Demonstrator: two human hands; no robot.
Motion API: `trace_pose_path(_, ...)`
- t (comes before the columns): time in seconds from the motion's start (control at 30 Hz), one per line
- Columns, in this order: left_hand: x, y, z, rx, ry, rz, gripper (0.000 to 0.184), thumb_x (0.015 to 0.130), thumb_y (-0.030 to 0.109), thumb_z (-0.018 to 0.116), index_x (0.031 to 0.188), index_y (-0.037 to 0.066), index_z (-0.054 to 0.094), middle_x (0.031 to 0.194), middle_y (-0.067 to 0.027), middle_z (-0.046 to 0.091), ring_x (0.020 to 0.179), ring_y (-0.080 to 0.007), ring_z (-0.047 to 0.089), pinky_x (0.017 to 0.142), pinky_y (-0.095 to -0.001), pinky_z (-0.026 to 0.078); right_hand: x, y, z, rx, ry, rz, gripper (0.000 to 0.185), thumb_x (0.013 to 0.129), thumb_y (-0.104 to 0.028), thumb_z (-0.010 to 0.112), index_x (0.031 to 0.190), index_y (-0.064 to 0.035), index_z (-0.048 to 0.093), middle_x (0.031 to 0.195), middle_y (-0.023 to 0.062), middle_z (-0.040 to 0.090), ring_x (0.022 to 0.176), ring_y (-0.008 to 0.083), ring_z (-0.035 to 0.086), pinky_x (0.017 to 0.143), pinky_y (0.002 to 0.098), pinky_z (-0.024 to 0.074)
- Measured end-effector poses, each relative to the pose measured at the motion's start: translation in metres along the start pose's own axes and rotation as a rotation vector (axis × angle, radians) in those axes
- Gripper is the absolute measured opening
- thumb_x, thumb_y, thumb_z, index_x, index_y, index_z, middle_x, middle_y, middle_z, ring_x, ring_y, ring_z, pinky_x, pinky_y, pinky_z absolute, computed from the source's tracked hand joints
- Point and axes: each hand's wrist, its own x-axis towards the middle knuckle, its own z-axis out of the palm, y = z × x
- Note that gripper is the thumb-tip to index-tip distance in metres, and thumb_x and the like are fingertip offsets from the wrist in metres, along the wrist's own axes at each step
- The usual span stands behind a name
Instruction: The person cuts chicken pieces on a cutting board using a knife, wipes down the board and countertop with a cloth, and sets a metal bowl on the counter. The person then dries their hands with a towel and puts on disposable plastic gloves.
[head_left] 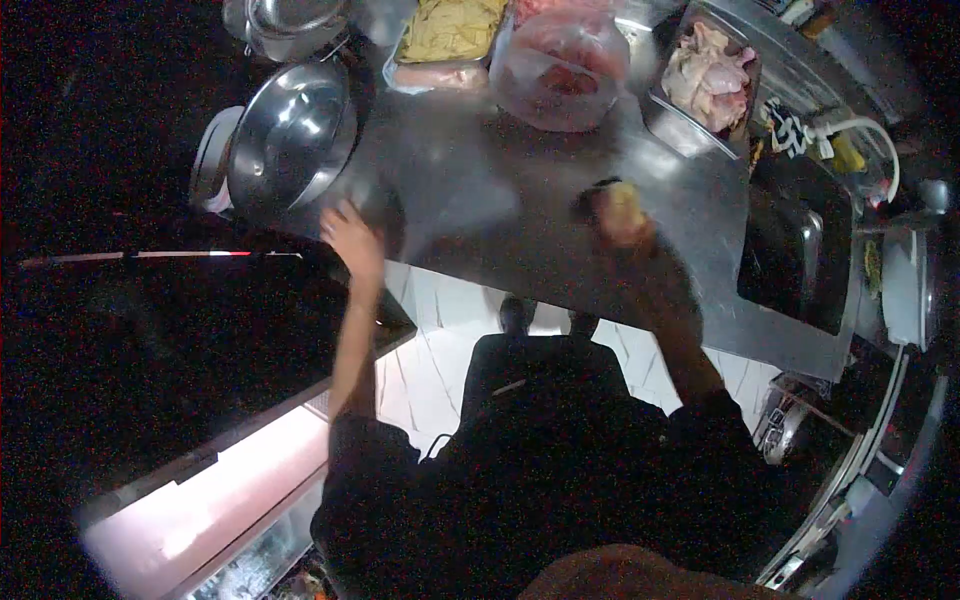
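Observation:
My left hand (352,243) is over the front left of the steel counter (470,210), just below a large shiny metal bowl (293,130). Its fingers are slightly apart and nothing shows in them. Farther right, my right hand (628,228) is low over the counter, blurred by motion. It is closed around a yellowish, sponge-like thing (622,203), whose exact kind the blur hides. A dark patch beside it may be shadow or part of the thing.
Along the back stand a tray of yellow strips (452,30), a translucent tub of reddish meat (558,75) and a metal pan (690,132) with raw poultry (710,80). A dark sink (795,245) lies right. Stacked metal bowls (295,25) are back left.

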Motion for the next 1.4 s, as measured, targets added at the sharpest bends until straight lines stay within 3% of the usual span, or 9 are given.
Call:
trace_pose_path(0.07, 0.055, -0.009, 0.019, 0.057, 0.444, -0.013, 0.057, 0.076, 0.022, 0.060, 0.127, 0.009, 0.037, 0.122, -0.0139, 0.043, 0.116, -0.0308, 0.038, 0.092, -0.0482, 0.032, -0.006, -0.011, 0.014, -0.094, 0.101, -0.071, 0.038, 0.080, -0.025, 0.051, 0.116, -0.0114, 0.054, 0.105, 0.0136, 0.056, 0.090, 0.0285, 0.055, 0.068, 0.0483, 0.0441)
trace_pose_path(0.2, 0.098, -0.024, 0.057, 0.085, 0.327, 0.034, 0.046, 0.076, 0.016, 0.057, 0.120, 0.012, 0.045, 0.108, -0.0059, 0.053, 0.101, -0.0267, 0.050, 0.083, -0.0463, 0.037, -0.005, 0.074, 0.020, -0.349, 0.226, 0.079, 0.044, 0.080, -0.024, 0.050, 0.123, -0.0148, 0.046, 0.118, 0.0087, 0.048, 0.102, 0.0286, 0.048, 0.076, 0.0499, 0.0398)
trace_pose_path(0.47, -0.005, 0.021, 0.006, -0.040, 0.347, 0.231, 0.027, 0.084, 0.021, 0.050, 0.108, 0.010, 0.056, 0.102, -0.0082, 0.056, 0.089, -0.0247, 0.055, 0.072, -0.0375, 0.041, -0.077, 0.153, -0.055, -0.394, -0.167, 0.791, 0.056, 0.082, -0.020, 0.048, 0.135, -0.0228, 0.032, 0.136, 0.0015, 0.037, 0.115, 0.0323, 0.041, 0.087, 0.0517, 0.0358)
trace_pose_path(0.63, -0.091, 0.065, -0.070, -0.375, 0.263, 0.190, 0.043, 0.085, 0.041, 0.051, 0.105, 0.004, 0.058, 0.105, -0.0114, 0.054, 0.104, -0.0283, 0.048, 0.081, -0.0392, 0.039, -0.139, 0.205, -0.058, -0.254, 0.026, 0.539, 0.058, 0.081, -0.020, 0.051, 0.135, -0.0191, 0.031, 0.132, 0.0137, 0.041, 0.106, 0.0375, 0.047, 0.081, 0.0511, 0.0414)
trace_pose_path(0.77, -0.106, 0.042, -0.060, -0.601, 0.598, -0.444, 0.058, 0.080, 0.026, 0.062, 0.125, -0.001, 0.037, 0.112, -0.0243, 0.050, 0.110, -0.0345, 0.044, 0.092, -0.0451, 0.035, -0.112, 0.184, -0.106, -0.402, -0.125, 0.631, 0.050, 0.082, -0.017, 0.049, 0.131, -0.0131, 0.037, 0.125, 0.0165, 0.046, 0.107, 0.0369, 0.048, 0.085, 0.0473, 0.0420)
trace_pose_path(0.83, -0.104, 0.010, 0.006, -1.678, 0.324, -0.618, 0.050, 0.081, 0.013, 0.059, 0.124, 0.001, 0.038, 0.110, -0.0171, 0.052, 0.096, -0.0275, 0.053, 0.083, -0.0399, 0.044, -0.111, 0.184, -0.107, -0.275, -0.016, 0.629, 0.059, 0.075, -0.011, 0.057, 0.131, -0.0128, 0.038, 0.122, 0.0196, 0.047, 0.107, 0.0388, 0.046, 0.088, 0.0466, 0.0398)
trace_pose_path(0.93, -0.108, 0.008, 0.013, -2.071, 0.158, -0.965, 0.042, 0.080, 0.005, 0.056, 0.120, 0.003, 0.044, 0.108, -0.0097, 0.054, 0.091, -0.0219, 0.055, 0.078, -0.0340, 0.047, -0.120, 0.203, -0.076, -0.179, 0.024, 0.457, 0.064, 0.070, -0.006, 0.061, 0.130, -0.0121, 0.039, 0.119, 0.0189, 0.048, 0.106, 0.0374, 0.047, 0.089, 0.0455, 0.0392)
trace_pose_path(1.2, -0.094, 0.031, -0.178, -1.510, 0.368, -0.592, 0.049, 0.071, -0.012, 0.048, 0.118, 0.000, 0.049, 0.107, -0.0073, 0.057, 0.092, -0.0174, 0.054, 0.080, -0.0277, 0.044, -0.114, 0.156, -0.110, -0.060, -0.036, 0.465, 0.067, 0.065, 0.002, 0.060, 0.128, -0.0104, 0.042, 0.122, 0.0179, 0.046, 0.112, 0.0367, 0.044, 0.093, 0.0428, 0.0382)
trace_pose_path(1.4, -0.081, 0.028, -0.253, -1.736, 0.274, -0.328, 0.059, 0.070, -0.010, 0.044, 0.128, 0.002, 0.042, 0.116, -0.0128, 0.052, 0.101, -0.0242, 0.053, 0.089, -0.0361, 0.041, -0.134, 0.131, -0.137, 0.025, 0.027, 0.572, 0.056, 0.071, 0.006, 0.051, 0.125, -0.0063, 0.044, 0.117, 0.0193, 0.049, 0.108, 0.0375, 0.047, 0.093, 0.0411, 0.0380)
